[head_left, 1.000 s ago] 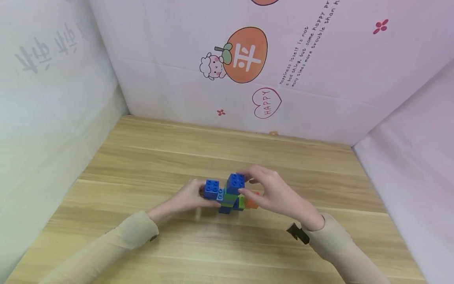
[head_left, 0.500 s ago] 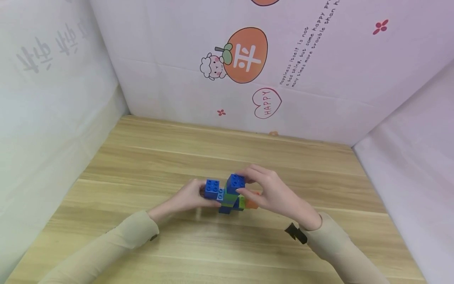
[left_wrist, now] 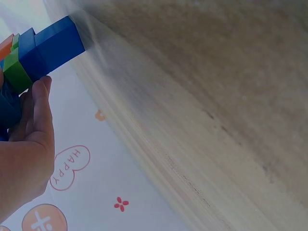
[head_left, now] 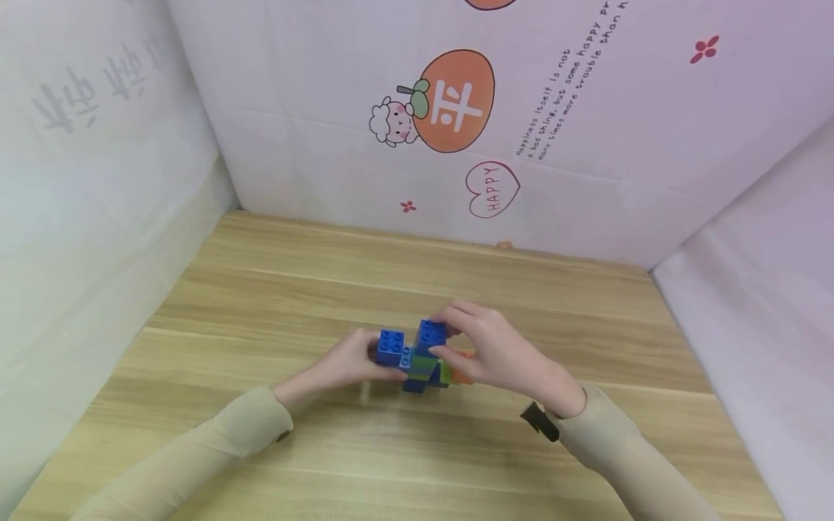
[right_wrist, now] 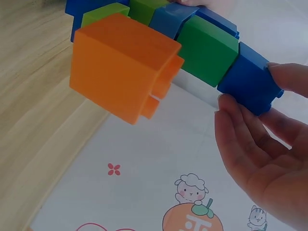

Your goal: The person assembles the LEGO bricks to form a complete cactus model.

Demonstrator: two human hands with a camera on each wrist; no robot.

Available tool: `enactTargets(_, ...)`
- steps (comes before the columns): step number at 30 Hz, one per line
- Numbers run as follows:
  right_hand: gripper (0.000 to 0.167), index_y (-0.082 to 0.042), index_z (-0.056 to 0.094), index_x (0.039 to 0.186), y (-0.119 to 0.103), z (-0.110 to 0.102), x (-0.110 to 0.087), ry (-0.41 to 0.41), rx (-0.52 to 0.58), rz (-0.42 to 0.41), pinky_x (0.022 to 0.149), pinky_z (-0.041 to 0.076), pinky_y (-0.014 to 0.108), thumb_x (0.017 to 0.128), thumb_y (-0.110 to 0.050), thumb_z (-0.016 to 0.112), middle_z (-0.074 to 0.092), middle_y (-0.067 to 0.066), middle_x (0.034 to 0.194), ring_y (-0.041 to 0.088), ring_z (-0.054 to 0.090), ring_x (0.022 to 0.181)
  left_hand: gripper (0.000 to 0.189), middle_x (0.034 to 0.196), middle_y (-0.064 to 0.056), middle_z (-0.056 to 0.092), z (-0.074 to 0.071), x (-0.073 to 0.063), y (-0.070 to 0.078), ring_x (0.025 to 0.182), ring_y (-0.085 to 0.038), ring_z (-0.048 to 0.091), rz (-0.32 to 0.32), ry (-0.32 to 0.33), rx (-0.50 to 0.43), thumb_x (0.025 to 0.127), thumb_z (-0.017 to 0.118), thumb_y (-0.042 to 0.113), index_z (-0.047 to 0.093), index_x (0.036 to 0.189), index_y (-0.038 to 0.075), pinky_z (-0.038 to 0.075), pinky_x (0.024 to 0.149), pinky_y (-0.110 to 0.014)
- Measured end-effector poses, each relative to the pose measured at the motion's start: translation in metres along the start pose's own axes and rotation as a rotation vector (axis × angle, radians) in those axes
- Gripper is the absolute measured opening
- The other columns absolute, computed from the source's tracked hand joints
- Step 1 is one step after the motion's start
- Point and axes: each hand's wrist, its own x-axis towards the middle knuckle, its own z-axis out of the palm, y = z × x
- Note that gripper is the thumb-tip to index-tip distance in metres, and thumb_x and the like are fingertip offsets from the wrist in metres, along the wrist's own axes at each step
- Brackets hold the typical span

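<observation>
A model of plastic toy building blocks stands between both hands in the head view. My right hand (head_left: 498,351) pinches the blue block (head_left: 430,335) at the top of its tower between thumb and fingers. Directly under that block is a green block (right_wrist: 209,50), with a narrow gap line between the two in the right wrist view. Gripping the model's left side is my left hand (head_left: 348,358), its thumb in front, beside another blue block (head_left: 390,347). An orange block (right_wrist: 118,67) juts out on the right. Low down, a blue block (left_wrist: 60,43) sits close over the tabletop.
The wooden tabletop (head_left: 313,449) spreads around the model. White printed sheeting (head_left: 313,145) walls off the back, with more white sheeting (head_left: 98,181) on the left and on the right (head_left: 749,289). A dark strap piece (head_left: 541,422) is at the right cuff.
My right hand has shifted slightly left with the top blue block, which sits straighter over the tower. The left hand has stayed in place on the model.
</observation>
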Motion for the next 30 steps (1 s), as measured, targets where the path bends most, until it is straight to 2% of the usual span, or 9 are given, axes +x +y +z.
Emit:
enactTargets(21, 0.033, -0.005, 0.065, 0.113, 0.004, 0.014, -0.012, 0.073, 0.111, 0.06, 0.078, 0.062, 0.022, 0.084, -0.012, 0.078, 0.068, 0.002, 0.101, 0.011, 0.07, 0.088, 0.045, 0.111, -0.012, 0.075, 0.002, -0.001, 0.0, 0.099, -0.02, 0.073, -0.007, 0.007, 0.007, 0.079, 0.083, 0.021, 0.067, 0.118, 0.005, 0.06, 0.09, -0.027)
enactTargets(25, 0.035, -0.005, 0.064, 0.117, 0.003, 0.015, -0.014, 0.077, 0.124, 0.076, 0.079, 0.063, 0.027, 0.086, -0.014, 0.077, 0.068, 0.003, 0.104, 0.012, 0.07, 0.092, 0.046, 0.112, -0.012, 0.075, 0.001, -0.002, 0.0, 0.101, -0.021, 0.073, -0.006, 0.007, 0.008, 0.079, 0.083, 0.021, 0.067, 0.119, 0.005, 0.06, 0.091, -0.028)
enactTargets(30, 0.039, -0.006, 0.062, 0.123, 0.004, 0.015, -0.017, 0.08, 0.108, 0.086, 0.082, 0.063, 0.028, 0.087, -0.017, 0.076, 0.068, 0.003, 0.11, 0.012, 0.069, 0.096, 0.046, 0.112, -0.011, 0.075, 0.001, -0.002, 0.001, 0.101, -0.02, 0.072, -0.015, 0.009, 0.017, 0.079, 0.083, 0.022, 0.067, 0.119, 0.006, 0.06, 0.092, -0.029)
